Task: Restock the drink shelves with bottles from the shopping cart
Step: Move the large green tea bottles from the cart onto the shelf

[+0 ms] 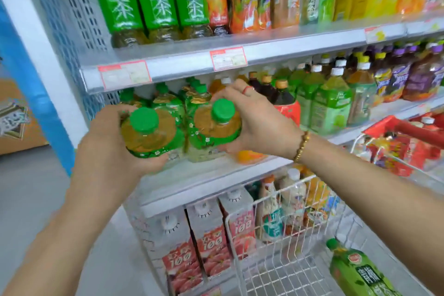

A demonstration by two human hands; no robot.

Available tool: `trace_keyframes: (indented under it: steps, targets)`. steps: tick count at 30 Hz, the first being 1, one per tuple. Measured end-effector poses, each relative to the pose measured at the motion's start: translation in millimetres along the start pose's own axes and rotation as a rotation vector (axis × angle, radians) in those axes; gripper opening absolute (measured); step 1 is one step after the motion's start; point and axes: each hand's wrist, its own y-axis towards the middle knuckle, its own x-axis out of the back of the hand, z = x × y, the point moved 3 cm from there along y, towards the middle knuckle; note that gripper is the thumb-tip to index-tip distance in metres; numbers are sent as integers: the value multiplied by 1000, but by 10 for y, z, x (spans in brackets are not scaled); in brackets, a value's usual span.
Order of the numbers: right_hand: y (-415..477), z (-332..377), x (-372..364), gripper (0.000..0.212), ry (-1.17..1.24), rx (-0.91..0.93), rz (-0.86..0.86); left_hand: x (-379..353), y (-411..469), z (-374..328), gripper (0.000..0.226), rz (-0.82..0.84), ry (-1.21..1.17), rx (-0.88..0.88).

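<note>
Drink shelves [240, 57] fill the view from 9 to 3 o'clock. The middle tier [206, 175] is judged to be the target.

Shopping cart [283, 196] is noted at 4 to 5 o'clock, with a spare green bottle [355, 269] lying in it.

Two tea bottles are held side by side over the front lip of the middle tier: the left bottle [149, 134] at 9 o'clock of centre, the right bottle [216, 125] at centre. Whether their bases are seated cannot be told.

The left hand [105, 142] is wrapped round the left bottle from its 9 o'clock side, fingers curled beneath. The right hand [262, 125] is clamped on the right bottle from 3 o'clock, fingers over the shoulder.

Step judged in hand: the pair is being seated in front of the matching row [168, 101] at 12 o'clock.

- Both bases are to be set flat before either grip is loosened.
- The pair is best pushed back together until the row is met.
- The orange bottle [249, 156] at 4 o'clock of the right bottle is to be cleared by the right fingers.
- Labels are to be turned forward.
- The green caps [222, 109] are to be kept below the upper shelf edge.
</note>
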Motion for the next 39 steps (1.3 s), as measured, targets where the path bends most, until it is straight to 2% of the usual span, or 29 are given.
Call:
trace_keyframes:
  steps: [3, 9, 10, 13, 14, 17, 18, 21, 24, 29, 32, 36, 39]
  targets:
    - [258, -10, -409, 85, 96, -71, -9, -42, 125, 161, 79, -39, 77, 75]
    - [505, -178, -829, 92, 95, -150, 72, -270, 270, 499, 80, -37, 78, 155]
    - [504, -229, -860, 88, 109, -167, 95, -324, 288, 532, 79, -21, 69, 160]
    - [472, -343, -912, 55, 178, -204, 131, -445, 289, 623, 78, 12, 26, 153]
    - [474, -381, -937, 54, 201, -218, 140, -478, 287, 661, 78, 15, 1, 156]
    - [466, -465, -1058, 86, 340, -305, 78, -596, 343, 791, 84, 14, -224, 273]
    - [465, -467, -1110, 89, 406, -322, 42, -635, 371, 821, 84, -6, -338, 328]
    - [480, -471, -1273, 86, 467, -355, -38, -730, 435, 850, 75, -94, -510, 441]
    - [492, -466, -1336, 82, 465, -419, -89, -769, 469, 878, 64, -133, -568, 451]
    - [312, -351, -1421, 77, 308, -483, -225, -953, 311, 985, 66, -269, -503, 450]
    - [150, -303, -1626, 76, 245, -605, -186, -1186, 34, 980, 78, -349, -430, 454]
    - [75, -284, -1726, 70, 238, -663, -178, -1384, -147, 1017, 70, -416, -371, 480]
    - [102, -234, -1750, 68, 268, -661, -186, -1417, -15, 1148, 63, -397, -382, 504]
